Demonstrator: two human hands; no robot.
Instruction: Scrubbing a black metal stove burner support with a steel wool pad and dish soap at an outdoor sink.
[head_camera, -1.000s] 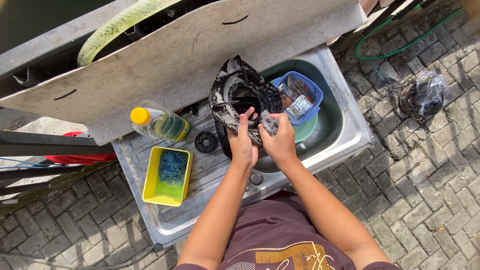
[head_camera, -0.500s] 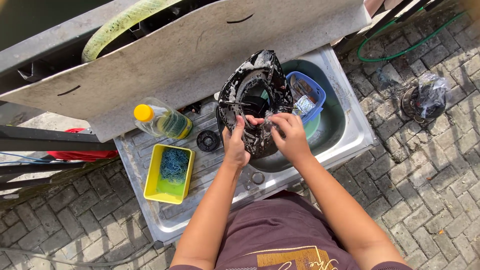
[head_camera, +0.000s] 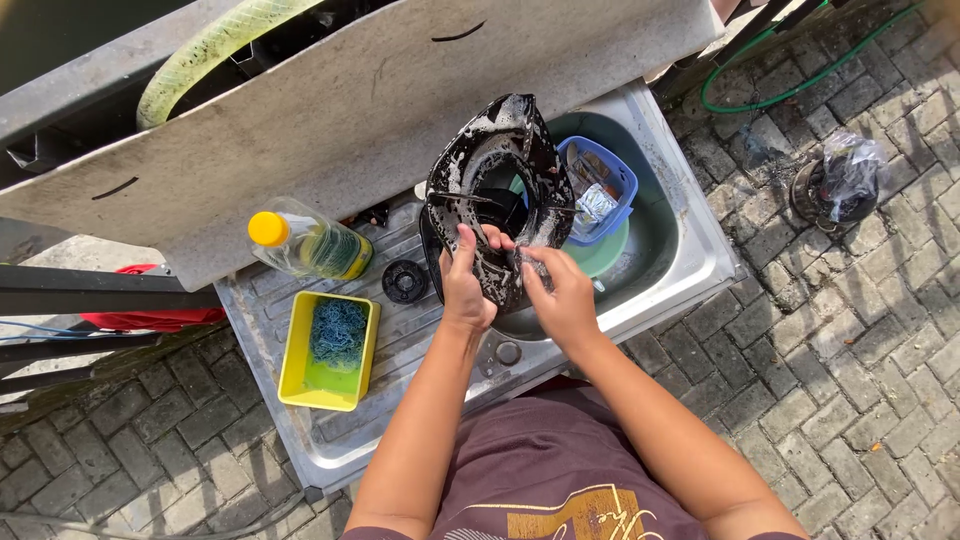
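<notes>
Pan, black, round, held tilted on edge over the sink, its lower rim low in the basin; inner face covered with soap suds, none rinsed off, so by the look of it scrubbing is well along and rinsing remains. Counter: steel drainboard left of the sink, on a brick floor. Left hand: fingers closed over the pan's lower rim, thumb on the inner face, steadying it. Right hand: fingers curled shut on a small sudsy scrubber, pressed to the rim just beside the left hand. Blue basket, behind the pan, in the sink. Yellow tray holding a blue scourer, on the counter. Oil bottle, yellow cap, lying near the tray. Black knob, between bottle and pan.
</notes>
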